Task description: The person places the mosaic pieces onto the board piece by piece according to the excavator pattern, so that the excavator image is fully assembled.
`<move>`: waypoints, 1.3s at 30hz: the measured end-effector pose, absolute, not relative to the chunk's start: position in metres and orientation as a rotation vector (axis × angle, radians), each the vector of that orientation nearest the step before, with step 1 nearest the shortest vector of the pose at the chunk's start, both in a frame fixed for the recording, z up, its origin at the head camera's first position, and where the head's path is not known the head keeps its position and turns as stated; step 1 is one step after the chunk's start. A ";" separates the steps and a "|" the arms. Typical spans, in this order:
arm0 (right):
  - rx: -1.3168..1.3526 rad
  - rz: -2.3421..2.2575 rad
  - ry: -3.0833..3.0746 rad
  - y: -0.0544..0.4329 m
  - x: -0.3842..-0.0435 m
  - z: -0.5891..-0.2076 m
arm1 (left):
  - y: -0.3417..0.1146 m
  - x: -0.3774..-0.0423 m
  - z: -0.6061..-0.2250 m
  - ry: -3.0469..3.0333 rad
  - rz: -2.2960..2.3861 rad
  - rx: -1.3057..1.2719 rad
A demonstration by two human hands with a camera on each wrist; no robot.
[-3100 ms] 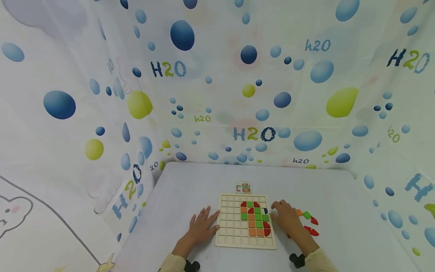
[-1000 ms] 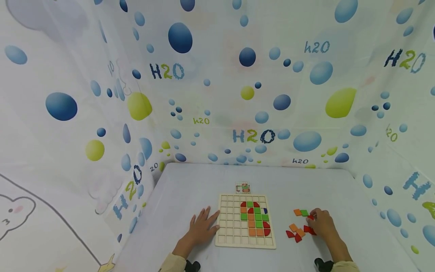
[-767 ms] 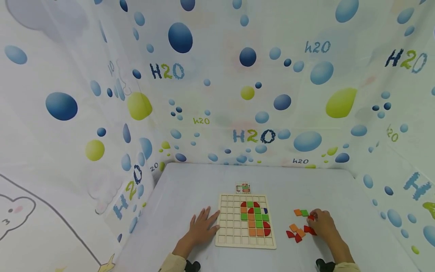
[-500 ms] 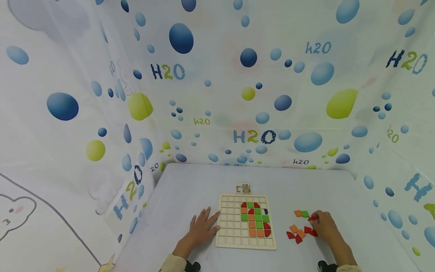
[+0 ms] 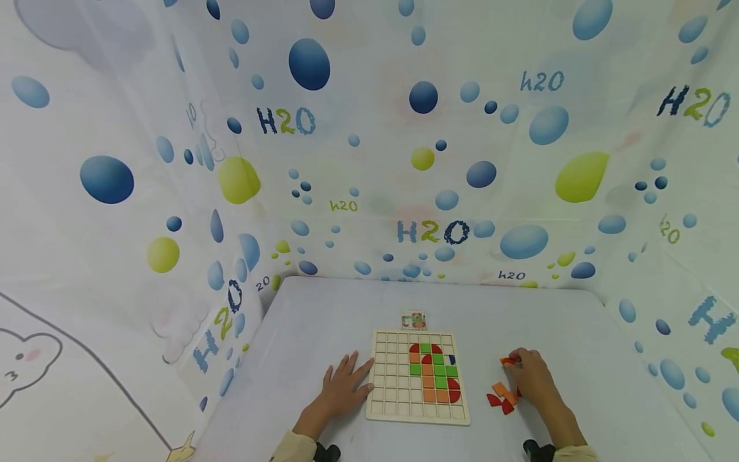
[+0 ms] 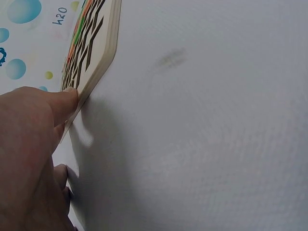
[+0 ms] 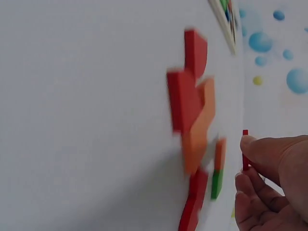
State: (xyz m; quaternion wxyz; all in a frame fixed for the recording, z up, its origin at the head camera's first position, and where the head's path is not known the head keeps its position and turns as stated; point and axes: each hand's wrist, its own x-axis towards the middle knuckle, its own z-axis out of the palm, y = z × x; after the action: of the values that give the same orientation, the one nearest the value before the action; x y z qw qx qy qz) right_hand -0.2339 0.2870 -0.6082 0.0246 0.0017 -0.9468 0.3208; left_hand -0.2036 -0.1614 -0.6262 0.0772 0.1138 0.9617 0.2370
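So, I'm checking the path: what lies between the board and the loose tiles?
Only bare white tabletop separates the board from the loose tiles; the head view shows it.

White table (image 5: 323, 308) is backed by a wht. sheet (image 5: 378, 102), printed w/ blue dots (image 5: 309, 64), yel.-grn. dots (image 5: 423, 158) & "H2O" lettering (image 5: 430, 231) above table's far edge. L of table, a cartoon animal head (image 5: 29, 367) is outlined in grey; nr. table's L edge, a small yel. shape (image 5: 181, 449) is seen. R of table, side sheet (image 5: 652, 256) is likewise printed. A faint smudge (image 6: 171, 58) is shown on table.
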 end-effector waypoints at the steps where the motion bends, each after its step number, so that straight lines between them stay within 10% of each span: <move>1: 0.022 0.998 -2.928 0.280 -0.234 -0.608 | -0.161 -0.204 -0.626 2.883 0.707 0.342; 21: 0.606 0.927 -2.944 0.142 -0.224 -0.606 | -0.161 -0.203 -0.622 2.882 0.700 0.341; 39: 0.875 0.621 -2.854 0.120 -0.220 -0.611 | -0.162 -0.205 -0.628 2.883 0.682 0.340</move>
State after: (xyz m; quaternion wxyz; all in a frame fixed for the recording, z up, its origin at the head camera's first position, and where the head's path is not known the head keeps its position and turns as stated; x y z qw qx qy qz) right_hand -0.2204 0.1203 -0.6112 0.0462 0.2866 -0.9351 0.2035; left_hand -0.2045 -0.1616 -0.6280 0.0799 0.1138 0.9637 0.2280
